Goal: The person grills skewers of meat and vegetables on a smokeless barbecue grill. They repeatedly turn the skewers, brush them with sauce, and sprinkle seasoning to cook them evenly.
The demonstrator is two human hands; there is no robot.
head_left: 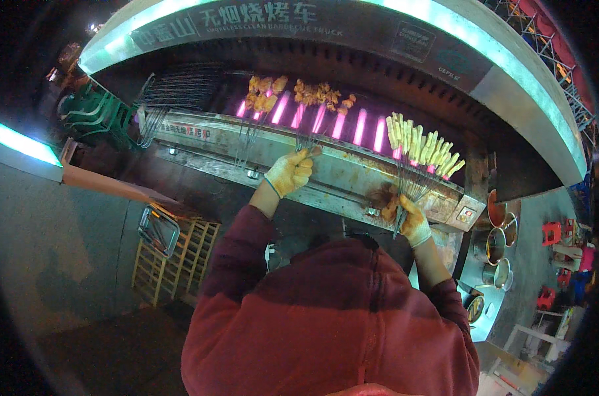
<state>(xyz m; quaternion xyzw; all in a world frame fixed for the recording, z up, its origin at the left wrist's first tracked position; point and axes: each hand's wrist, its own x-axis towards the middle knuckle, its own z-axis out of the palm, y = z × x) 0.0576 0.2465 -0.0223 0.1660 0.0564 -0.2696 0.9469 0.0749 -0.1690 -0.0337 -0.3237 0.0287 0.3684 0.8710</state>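
Note:
My left hand point(289, 173), in a pale yellowish work glove, is closed at the front rail of a long metal grill point(260, 142). Its fingers are by the lower ends of some skewers with small browned pieces point(316, 94); what they grip is too small to make out. My right hand point(415, 222), gloved alike, closes around the thin metal ends of skewers point(401, 198). These belong to a fanned bunch carrying pale, stick-shaped food point(421, 146) over the grill's right part. Left of the browned pieces lie skewers with chunkier orange-brown food point(265, 94).
Pink-glowing heating tubes point(359, 127) line the grill under a curved metal hood point(352, 30). Many bare skewers point(184, 86) lie at its left end. Pots point(495, 245) stand on a side table at right. A metal tray point(159, 231) rests on a wooden slatted rack point(180, 254) at left.

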